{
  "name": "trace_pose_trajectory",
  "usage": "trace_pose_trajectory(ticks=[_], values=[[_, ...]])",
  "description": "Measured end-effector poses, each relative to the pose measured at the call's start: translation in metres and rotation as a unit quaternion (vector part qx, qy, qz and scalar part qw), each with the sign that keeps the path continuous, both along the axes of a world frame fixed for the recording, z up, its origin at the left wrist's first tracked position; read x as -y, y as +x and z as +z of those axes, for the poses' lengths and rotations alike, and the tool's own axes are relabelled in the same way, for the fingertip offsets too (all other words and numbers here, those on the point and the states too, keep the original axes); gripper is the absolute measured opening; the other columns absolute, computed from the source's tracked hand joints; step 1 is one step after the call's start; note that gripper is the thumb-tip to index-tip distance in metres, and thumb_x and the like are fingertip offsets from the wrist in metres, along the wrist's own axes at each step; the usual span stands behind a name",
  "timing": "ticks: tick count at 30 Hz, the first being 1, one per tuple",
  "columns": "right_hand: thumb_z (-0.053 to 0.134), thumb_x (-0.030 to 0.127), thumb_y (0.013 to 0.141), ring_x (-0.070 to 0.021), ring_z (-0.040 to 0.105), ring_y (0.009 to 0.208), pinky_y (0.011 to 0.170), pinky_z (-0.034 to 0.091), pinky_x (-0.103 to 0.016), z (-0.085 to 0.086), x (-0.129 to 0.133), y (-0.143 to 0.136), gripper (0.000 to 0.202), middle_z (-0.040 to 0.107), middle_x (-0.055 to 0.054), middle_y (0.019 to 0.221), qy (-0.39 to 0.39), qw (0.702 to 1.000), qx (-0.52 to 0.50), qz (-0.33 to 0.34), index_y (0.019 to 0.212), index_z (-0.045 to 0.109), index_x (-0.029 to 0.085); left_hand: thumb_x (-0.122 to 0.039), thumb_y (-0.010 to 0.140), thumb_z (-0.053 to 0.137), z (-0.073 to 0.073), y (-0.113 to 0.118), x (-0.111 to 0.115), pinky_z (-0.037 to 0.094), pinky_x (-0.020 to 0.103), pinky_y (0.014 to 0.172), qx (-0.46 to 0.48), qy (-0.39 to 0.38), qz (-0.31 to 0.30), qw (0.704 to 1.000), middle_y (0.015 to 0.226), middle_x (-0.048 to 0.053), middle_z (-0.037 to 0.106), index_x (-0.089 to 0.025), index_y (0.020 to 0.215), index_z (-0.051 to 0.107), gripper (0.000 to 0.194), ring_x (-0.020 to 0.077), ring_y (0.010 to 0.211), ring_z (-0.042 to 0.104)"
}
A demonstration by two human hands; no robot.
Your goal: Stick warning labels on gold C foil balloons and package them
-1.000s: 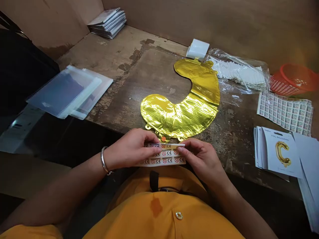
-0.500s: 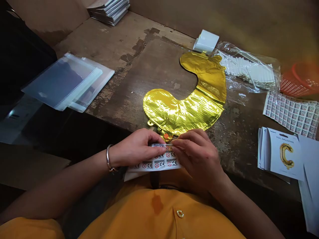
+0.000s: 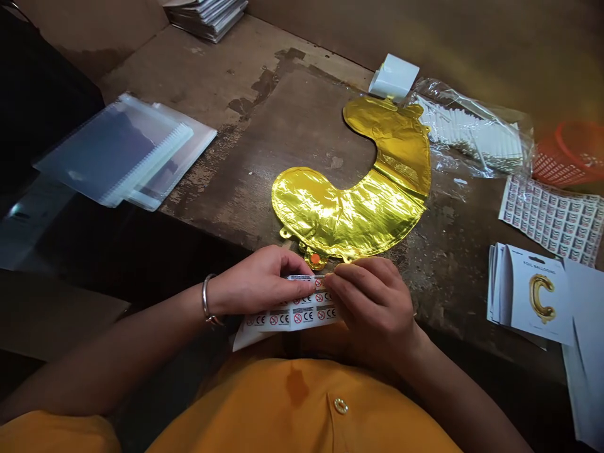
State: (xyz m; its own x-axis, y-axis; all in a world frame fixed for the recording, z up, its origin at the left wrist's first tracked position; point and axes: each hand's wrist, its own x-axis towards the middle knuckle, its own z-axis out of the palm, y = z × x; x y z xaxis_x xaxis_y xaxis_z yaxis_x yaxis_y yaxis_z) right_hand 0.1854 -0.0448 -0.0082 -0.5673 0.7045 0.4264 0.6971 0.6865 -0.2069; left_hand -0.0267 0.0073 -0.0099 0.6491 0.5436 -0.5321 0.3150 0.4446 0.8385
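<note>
Near the table's front edge my left hand (image 3: 264,281) pinches a white sheet of warning and CE stickers (image 3: 303,316) between thumb and fingers. My right hand (image 3: 370,294) is closed at the sheet's upper right edge, its thumb and index finger pressed together beside the top row; whether a sticker is between them is too small to tell. Just beyond the hands lies a flat gold foil balloon (image 3: 349,217), curved like a C. An orange dot (image 3: 315,258) shows on its tab, close to the sheet.
Clear plastic sleeves (image 3: 127,151) lie at the left. At the right are a bag of white sticks (image 3: 476,135), a red basket (image 3: 566,154), a sheet of small stickers (image 3: 552,217) and balloon cards (image 3: 540,299). A paper stack (image 3: 205,17) stands at the back.
My right hand has moved slightly down, its fingers curled more. The sticker sheet's lower part has tilted a little. The camera view has shifted slightly.
</note>
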Motion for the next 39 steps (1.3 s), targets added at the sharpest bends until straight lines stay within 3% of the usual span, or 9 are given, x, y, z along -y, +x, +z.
trace_pose_trajectory(ticks=[4, 9, 13, 23, 27, 32, 35, 39], values=[[0.059, 0.015, 0.086, -0.0212, 0.055, 0.085, 0.075, 0.048, -0.037, 0.001, 0.0, -0.002, 0.019, 0.067, -0.009, 0.097, 0.007, 0.999, 0.006, 0.036, 0.105, 0.06, 0.018, -0.035, 0.076, 0.067, 0.0, -0.001, -0.002, 0.039, 0.019, 0.05, 0.013, -0.038, 0.001, 0.999, 0.067, 0.0, 0.062, -0.012, 0.08, 0.068, 0.024, 0.0085, 0.055, 0.051], [0.06, 0.013, 0.085, -0.019, 0.057, 0.083, 0.077, 0.049, -0.035, 0.01, -0.007, -0.008, 0.011, 0.066, -0.007, 0.091, -0.083, 0.993, -0.077, -0.036, 0.094, 0.06, 0.019, -0.036, 0.076, 0.067, -0.001, -0.002, -0.002, 0.04, 0.019, 0.053, 0.015, -0.042, 0.002, 0.999, 0.07, 0.0, 0.064, -0.011, 0.082, 0.068, 0.025, 0.0087, 0.057, 0.052], [0.064, 0.018, 0.085, -0.019, 0.059, 0.084, 0.077, 0.051, -0.035, 0.013, -0.01, -0.01, 0.012, 0.069, -0.006, 0.092, -0.13, 0.987, -0.08, -0.05, 0.097, 0.065, 0.02, -0.035, 0.077, 0.066, -0.002, -0.002, 0.0, 0.04, 0.019, 0.052, 0.018, -0.019, 0.003, 1.0, 0.07, 0.0, 0.064, -0.012, 0.084, 0.069, 0.025, 0.009, 0.058, 0.052], [0.067, 0.011, 0.081, -0.0181, 0.056, 0.081, 0.076, 0.049, -0.035, 0.01, -0.004, -0.01, 0.012, 0.068, -0.004, 0.088, -0.107, 0.987, -0.113, -0.044, 0.089, 0.064, 0.02, -0.033, 0.077, 0.066, -0.003, 0.0, 0.001, 0.043, 0.019, 0.055, 0.01, -0.007, 0.006, 1.0, 0.073, 0.001, 0.066, -0.012, 0.084, 0.069, 0.022, 0.0098, 0.061, 0.055], [0.066, 0.02, 0.084, -0.0195, 0.058, 0.089, 0.078, 0.05, -0.035, 0.013, -0.006, -0.009, 0.017, 0.066, -0.007, 0.097, -0.17, 0.978, -0.096, -0.077, 0.102, 0.065, 0.019, -0.033, 0.076, 0.065, -0.001, 0.001, 0.003, 0.041, 0.019, 0.051, -0.007, 0.008, 0.004, 1.0, 0.071, 0.0, 0.065, -0.013, 0.082, 0.068, 0.021, 0.0093, 0.058, 0.053], [0.062, 0.019, 0.087, -0.0167, 0.059, 0.088, 0.077, 0.05, -0.031, 0.017, -0.008, -0.009, 0.005, 0.066, -0.003, 0.092, -0.249, 0.96, -0.104, -0.074, 0.089, 0.067, 0.021, -0.031, 0.076, 0.064, 0.0, 0.003, 0.005, 0.039, 0.018, 0.05, -0.011, 0.024, 0.003, 1.0, 0.069, -0.001, 0.063, -0.013, 0.081, 0.068, 0.019, 0.0088, 0.057, 0.051], [0.065, 0.017, 0.085, -0.0155, 0.059, 0.086, 0.076, 0.05, -0.03, 0.017, -0.007, -0.01, 0.003, 0.066, -0.002, 0.09, -0.243, 0.959, -0.124, -0.078, 0.086, 0.066, 0.021, -0.031, 0.076, 0.063, -0.001, 0.004, 0.005, 0.041, 0.018, 0.052, -0.013, 0.018, 0.005, 1.0, 0.071, -0.001, 0.064, -0.014, 0.081, 0.068, 0.019, 0.0094, 0.059, 0.053], [0.065, 0.012, 0.083, -0.0148, 0.056, 0.082, 0.074, 0.05, -0.03, 0.015, -0.005, -0.011, 0.008, 0.066, -0.003, 0.086, -0.171, 0.975, -0.128, -0.061, 0.083, 0.065, 0.02, -0.032, 0.075, 0.064, -0.002, 0.004, 0.004, 0.042, 0.019, 0.053, -0.005, -0.004, 0.01, 1.0, 0.072, 0.0, 0.066, -0.014, 0.083, 0.068, 0.02, 0.0101, 0.059, 0.055]])
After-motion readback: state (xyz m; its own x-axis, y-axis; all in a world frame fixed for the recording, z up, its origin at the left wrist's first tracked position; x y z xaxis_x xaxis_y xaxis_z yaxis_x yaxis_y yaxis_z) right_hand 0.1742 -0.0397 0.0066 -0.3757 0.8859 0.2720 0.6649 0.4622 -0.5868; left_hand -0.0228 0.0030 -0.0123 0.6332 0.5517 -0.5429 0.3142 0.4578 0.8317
